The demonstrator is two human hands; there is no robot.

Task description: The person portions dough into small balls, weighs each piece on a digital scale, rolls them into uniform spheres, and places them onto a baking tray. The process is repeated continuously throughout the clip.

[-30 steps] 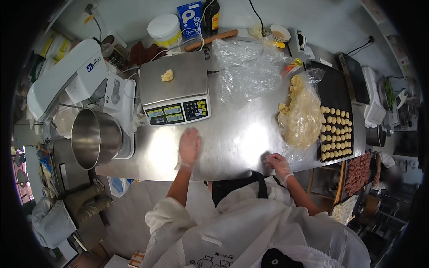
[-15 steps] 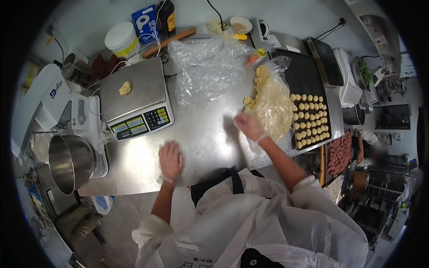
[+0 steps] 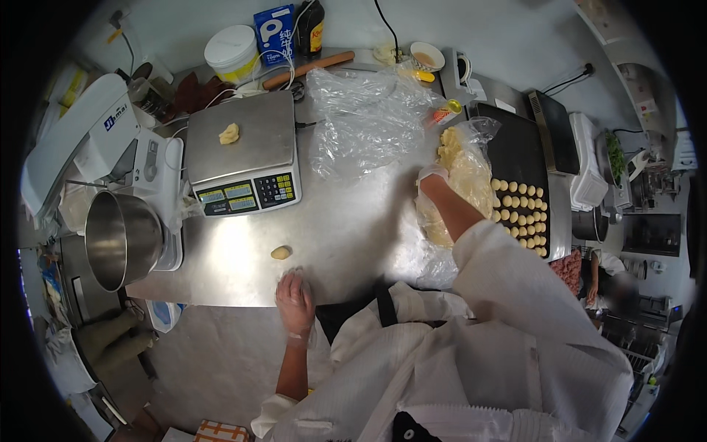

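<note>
My left hand (image 3: pixel 295 302), in a see-through glove, rests palm down at the table's front edge, its fingers stretched out and holding nothing. Just beyond its fingertips lies a small lump of dough (image 3: pixel 280 253). At the right, my right hand (image 3: pixel 433 179) reaches against the large mass of yellow dough (image 3: pixel 450 147), which is partly wrapped in a plastic bag (image 3: pixel 475 173). Its fingers are hidden, so their grip does not show. Another dough piece (image 3: pixel 229 133) sits on the digital scale (image 3: pixel 243 158). Rows of dough balls (image 3: pixel 521 219) lie on a black tray (image 3: pixel 508 144).
A stand mixer (image 3: pixel 96 132) with a steel bowl (image 3: pixel 121 239) stands left. Crumpled plastic sheeting (image 3: pixel 361 121) covers the table's middle back, near a rolling pin (image 3: pixel 317 68), a white tub (image 3: pixel 230 53) and a small can (image 3: pixel 446 112). Another person (image 3: pixel 605 269) is at the far right.
My right hand has moved farther away, up to the dough mass. The left hand has drawn back towards the table edge, and a small dough lump now shows beyond it. The view has shifted.
</note>
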